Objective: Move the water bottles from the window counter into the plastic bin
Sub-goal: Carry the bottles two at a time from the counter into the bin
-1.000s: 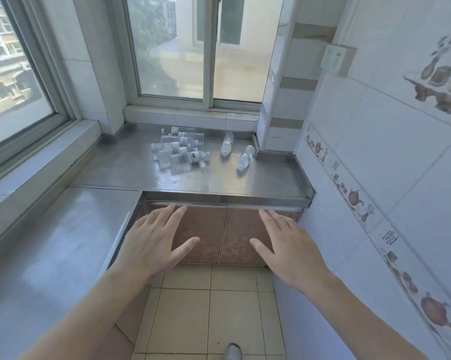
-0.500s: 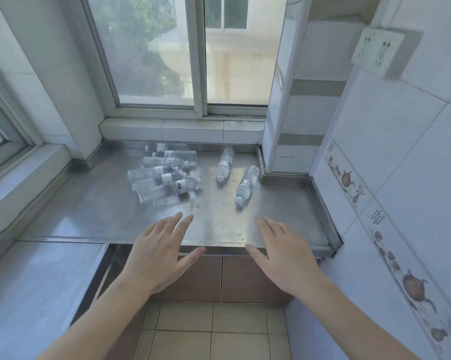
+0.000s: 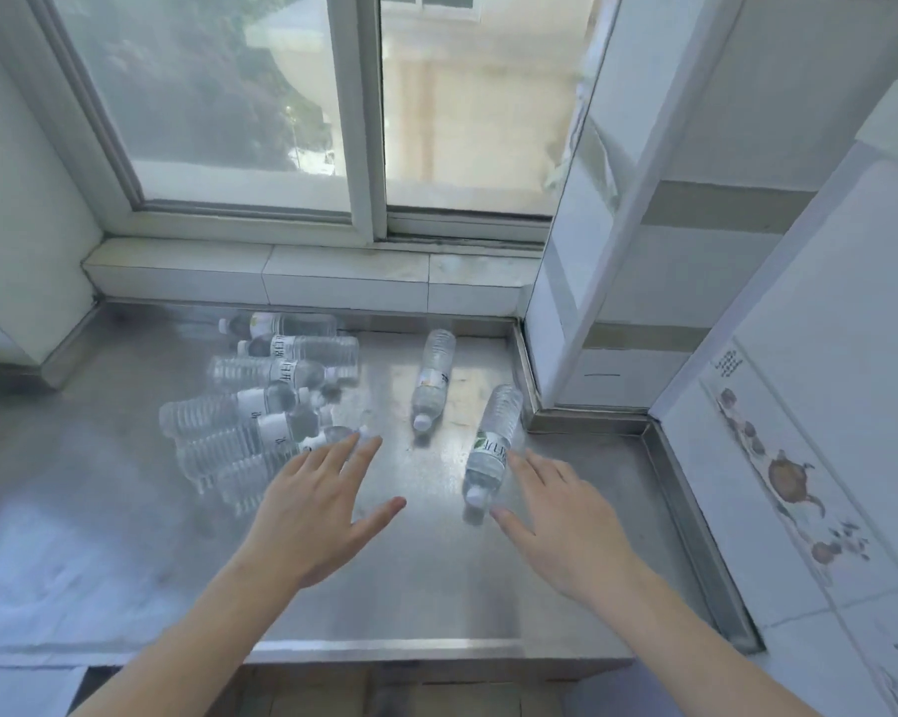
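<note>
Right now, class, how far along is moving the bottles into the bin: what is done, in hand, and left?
Done: nothing visibly; no bin is in view. In hand: nothing yet; the left hand reaches open toward the cluster of bottles, the right hand open beside the nearest bottle. Left: every bottle, including the lone bottle, still lies on the steel counter.

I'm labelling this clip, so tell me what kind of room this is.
Probably a home kitchen or utility corner: a stainless steel counter sits under a sliding window, beside white wall tiles with a teapot-pattern border.
</note>
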